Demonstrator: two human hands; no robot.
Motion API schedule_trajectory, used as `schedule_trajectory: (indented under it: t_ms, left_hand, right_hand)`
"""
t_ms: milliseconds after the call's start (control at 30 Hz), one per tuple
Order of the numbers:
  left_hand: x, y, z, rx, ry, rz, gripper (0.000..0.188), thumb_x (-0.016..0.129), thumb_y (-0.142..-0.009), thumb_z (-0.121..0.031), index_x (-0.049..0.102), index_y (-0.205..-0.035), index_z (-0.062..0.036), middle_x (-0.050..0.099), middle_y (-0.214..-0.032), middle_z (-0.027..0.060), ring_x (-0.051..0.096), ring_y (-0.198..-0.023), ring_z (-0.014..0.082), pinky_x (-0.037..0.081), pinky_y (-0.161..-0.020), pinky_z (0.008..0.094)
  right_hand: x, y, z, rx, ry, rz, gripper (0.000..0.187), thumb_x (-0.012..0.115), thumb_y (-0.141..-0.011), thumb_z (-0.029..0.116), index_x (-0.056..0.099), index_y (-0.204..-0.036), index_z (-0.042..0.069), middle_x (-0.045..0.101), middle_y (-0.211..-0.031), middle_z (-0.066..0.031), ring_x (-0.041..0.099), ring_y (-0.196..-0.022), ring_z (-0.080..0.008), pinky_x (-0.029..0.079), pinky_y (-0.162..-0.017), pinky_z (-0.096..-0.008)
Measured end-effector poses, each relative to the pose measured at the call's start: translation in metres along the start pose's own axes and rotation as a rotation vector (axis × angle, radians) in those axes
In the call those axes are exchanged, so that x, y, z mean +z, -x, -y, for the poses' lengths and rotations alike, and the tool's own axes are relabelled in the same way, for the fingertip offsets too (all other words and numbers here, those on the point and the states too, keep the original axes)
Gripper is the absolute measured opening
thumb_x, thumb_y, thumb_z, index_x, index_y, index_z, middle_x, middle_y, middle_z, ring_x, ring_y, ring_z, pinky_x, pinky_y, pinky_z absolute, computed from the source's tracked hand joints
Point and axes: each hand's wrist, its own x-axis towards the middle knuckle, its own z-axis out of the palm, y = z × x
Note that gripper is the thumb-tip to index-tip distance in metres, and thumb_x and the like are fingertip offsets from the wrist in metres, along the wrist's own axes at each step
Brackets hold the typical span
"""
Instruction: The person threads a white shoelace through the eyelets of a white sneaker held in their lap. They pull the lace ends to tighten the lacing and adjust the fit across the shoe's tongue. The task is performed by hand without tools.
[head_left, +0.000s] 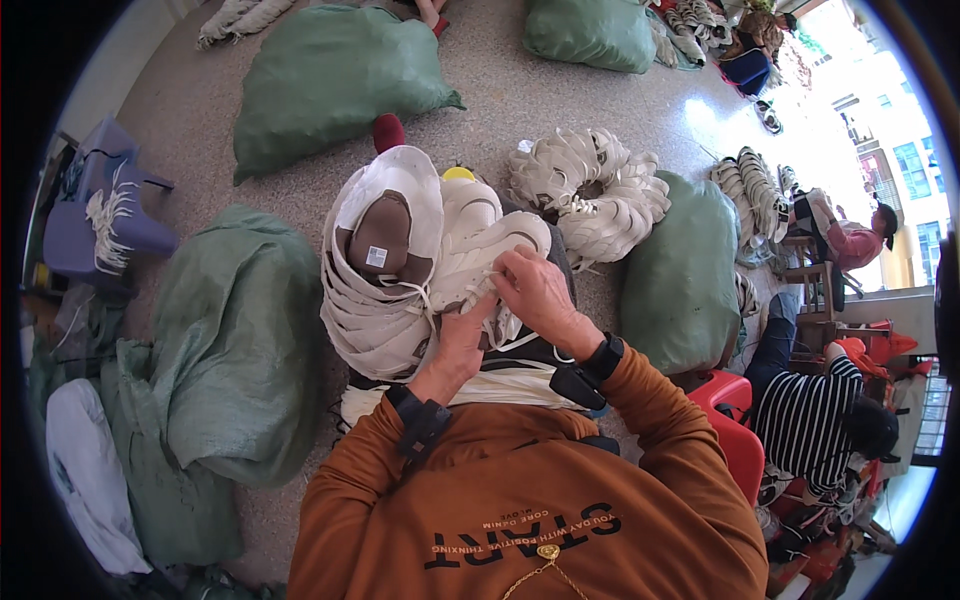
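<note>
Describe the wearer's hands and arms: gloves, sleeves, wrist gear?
Left hand and right hand: bare, no gloves. Long rust-brown sleeves cover the forearms. Dark straps on both wrists, each with a dark, blocky piece.

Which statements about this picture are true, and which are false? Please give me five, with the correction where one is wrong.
1. The left hand and the right hand both touch a pale shoe upper. True.
2. The plastic stool at far left is red. False: the plastic stool is purple.
3. Dark bands are on both wrists. True.
4. The ring of uppers lies left of the hands. False: the ring of uppers lies ahead and to the right.
5. A green sack lies to the right of the hands. True.
</note>
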Motion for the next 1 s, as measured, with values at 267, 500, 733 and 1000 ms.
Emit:
schedule_trajectory:
  t_ms: [267,500,733,1000]
  left_hand:
    - [-0.002,-0.002,0.002,0.003,-0.037,-0.034,0.043,0.069,-0.097,-0.008,0.056,-0.137,-0.0090,0.064,-0.128,0.0009,0.065,-0.109,0.0144,0.055,-0.089,0.0310]
    - [-0.006,-0.006,0.006,0.012,-0.054,-0.046,0.039,0.067,-0.098,-0.009,0.057,-0.135,-0.0070,0.064,-0.128,0.0042,0.066,-0.109,0.0172,0.056,-0.090,0.0341]
    - [-0.005,-0.007,0.001,-0.058,0.004,-0.068,0.044,0.068,-0.095,-0.006,0.056,-0.138,-0.0035,0.063,-0.131,0.0067,0.064,-0.113,0.0182,0.054,-0.095,0.0330]
    - [-0.006,-0.009,0.002,-0.101,0.068,-0.119,0.043,0.070,-0.095,-0.008,0.057,-0.136,-0.0032,0.066,-0.127,0.0071,0.066,-0.109,0.0201,0.056,-0.091,0.0349]
  right_hand:
    - [0.002,-0.008,-0.015,-0.133,-0.039,-0.002,0.013,0.067,-0.089,0.009,0.061,-0.098,0.001,0.060,-0.081,-0.0134,0.062,-0.068,-0.0312,0.049,-0.063,-0.0424]
    - [-0.046,-0.037,-0.006,0.518,-1.073,0.510,0.019,0.066,-0.095,0.008,0.063,-0.113,0.002,0.065,-0.078,-0.0028,0.055,-0.055,-0.0060,0.043,-0.047,-0.0221]
    - [-0.186,-0.034,0.037,0.155,-0.977,0.570,0.027,0.060,-0.097,0.007,0.063,-0.122,-0.002,0.069,-0.075,-0.0035,0.048,-0.045,-0.0021,0.033,-0.039,-0.0176]
    - [-0.260,0.055,-0.003,0.324,-0.203,0.497,0.016,0.063,-0.094,0.008,0.069,-0.105,-0.002,0.061,-0.065,0.0019,0.048,-0.049,-0.0064,0.038,-0.047,-0.0230]
